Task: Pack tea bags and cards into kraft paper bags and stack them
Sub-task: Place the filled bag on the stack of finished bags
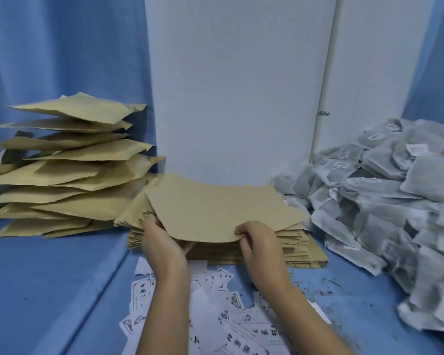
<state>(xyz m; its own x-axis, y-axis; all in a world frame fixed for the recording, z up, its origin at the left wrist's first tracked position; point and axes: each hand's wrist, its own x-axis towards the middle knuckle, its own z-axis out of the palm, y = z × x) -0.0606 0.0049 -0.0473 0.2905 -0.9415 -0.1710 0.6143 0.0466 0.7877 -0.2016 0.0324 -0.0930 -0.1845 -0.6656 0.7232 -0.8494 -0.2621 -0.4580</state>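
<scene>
The clearest print is on the white cards [241,324] scattered at the near edge of the blue-covered tabletop [49,278]. One at the left shows the characters 中国 inside a decorative border, while the larger characters on the others are too blurred to read. The small white labels on the grey tea bags [382,201], heaped at the right, are too small to read. In the middle, the top kraft bag [215,206] is lifted off the stack of flat bags [300,249]. The left hand [162,242] grips its near-left edge with its fingers curled under the paper. The right hand [259,242] pinches the near edge between thumb and fingers. The stack of filled bags [69,170] stands at the left, uneven, its lower bags touching the flat stack. A white panel [241,85] rises just behind. Open blue cloth lies in front of the filled stack, and tea crumbs [326,288] dot the cloth right of the cards.
</scene>
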